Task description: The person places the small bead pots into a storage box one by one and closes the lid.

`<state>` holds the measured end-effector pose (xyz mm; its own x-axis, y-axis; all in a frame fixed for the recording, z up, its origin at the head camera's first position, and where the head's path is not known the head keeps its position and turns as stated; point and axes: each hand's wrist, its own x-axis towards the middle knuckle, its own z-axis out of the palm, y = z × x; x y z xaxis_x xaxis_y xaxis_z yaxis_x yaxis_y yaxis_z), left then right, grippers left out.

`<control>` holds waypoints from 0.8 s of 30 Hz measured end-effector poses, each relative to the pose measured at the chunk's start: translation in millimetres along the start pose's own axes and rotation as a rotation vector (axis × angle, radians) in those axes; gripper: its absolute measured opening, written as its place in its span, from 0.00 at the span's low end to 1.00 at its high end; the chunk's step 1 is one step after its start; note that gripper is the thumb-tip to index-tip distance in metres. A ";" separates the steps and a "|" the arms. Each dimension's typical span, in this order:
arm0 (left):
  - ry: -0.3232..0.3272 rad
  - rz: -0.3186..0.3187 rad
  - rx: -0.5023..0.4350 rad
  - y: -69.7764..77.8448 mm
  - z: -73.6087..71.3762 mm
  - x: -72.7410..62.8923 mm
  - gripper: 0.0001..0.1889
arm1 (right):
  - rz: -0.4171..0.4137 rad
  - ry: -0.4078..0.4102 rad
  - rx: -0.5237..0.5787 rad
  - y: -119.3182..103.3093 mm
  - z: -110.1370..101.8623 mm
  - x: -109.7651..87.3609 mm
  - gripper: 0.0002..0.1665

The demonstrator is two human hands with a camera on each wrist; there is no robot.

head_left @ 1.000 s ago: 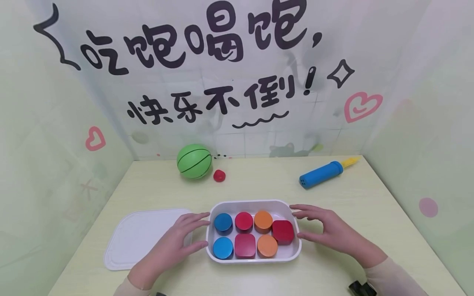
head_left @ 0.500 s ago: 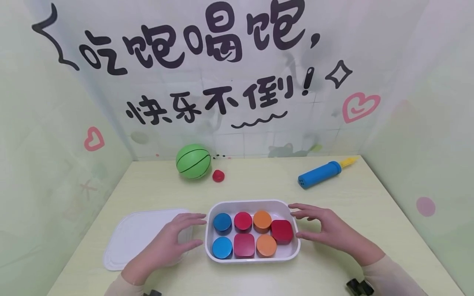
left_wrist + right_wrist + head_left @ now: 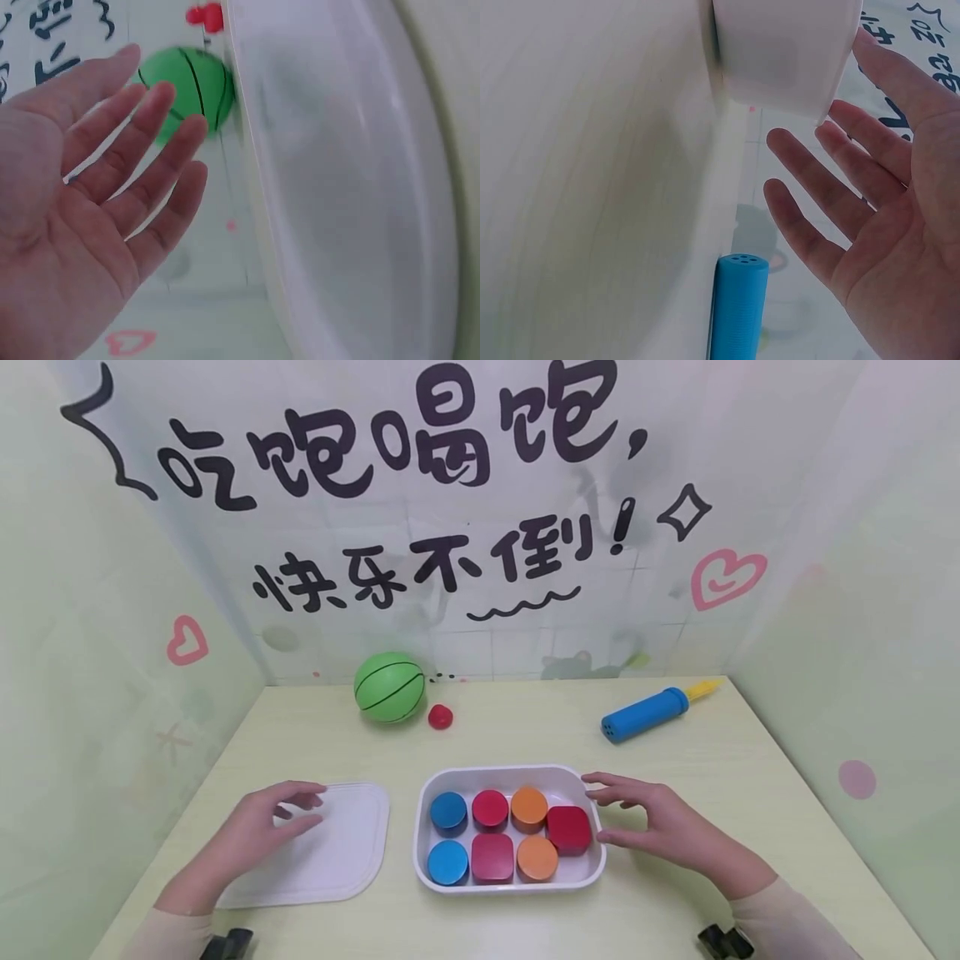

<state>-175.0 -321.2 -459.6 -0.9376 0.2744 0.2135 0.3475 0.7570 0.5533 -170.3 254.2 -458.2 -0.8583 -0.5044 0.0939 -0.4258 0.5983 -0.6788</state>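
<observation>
A white rectangular box [image 3: 510, 889] stands on the table, holding blue, red and orange round pieces and two red squarish ones. At its right end my right hand [image 3: 651, 817] has its fingers spread, with fingertips at the rim; in the right wrist view they meet or nearly meet the box wall [image 3: 787, 52]. My left hand [image 3: 258, 827] is over the white lid [image 3: 352, 852], left of the box. Its fingers are loosely extended and hold nothing. In the left wrist view the left palm [image 3: 97, 195] is bare, beside a large white surface.
A green ball [image 3: 389, 687] and a small red object [image 3: 440, 717] sit at the back of the table. Further right lies a blue hand pump [image 3: 647, 715] with a yellow nozzle. Printed cloth walls enclose the back and both sides.
My left hand has moved left, from the box's left end to above the lid. The right hand has stayed at the box's right end, and the box has not moved on the table.
</observation>
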 end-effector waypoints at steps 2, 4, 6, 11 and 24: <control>0.013 -0.040 0.066 -11.1 -10.6 -2.4 0.20 | 0.009 -0.003 -0.002 -0.5 0.0 0.0 0.40; 0.017 -0.080 0.117 -23.3 -20.8 -5.5 0.20 | 0.013 -0.004 -0.001 -1.2 0.0 0.1 0.41; 0.020 -0.106 0.150 -36.9 -29.4 -9.3 0.20 | 0.017 -0.004 0.001 -2.0 -0.2 -0.1 0.42; 0.013 -0.147 0.174 -69.0 -44.7 -19.4 0.21 | 0.028 -0.007 0.004 -3.6 -0.5 -0.7 0.43; -0.117 -0.295 0.236 -97.6 -58.0 -33.8 0.26 | 0.049 -0.014 -0.004 -4.0 -0.5 -2.3 0.44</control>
<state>-176.7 -438.7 -474.2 -0.9964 0.0802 -0.0277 0.0641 0.9251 0.3742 -166.8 253.2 -455.4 -0.8742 -0.4829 0.0505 -0.3844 0.6248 -0.6796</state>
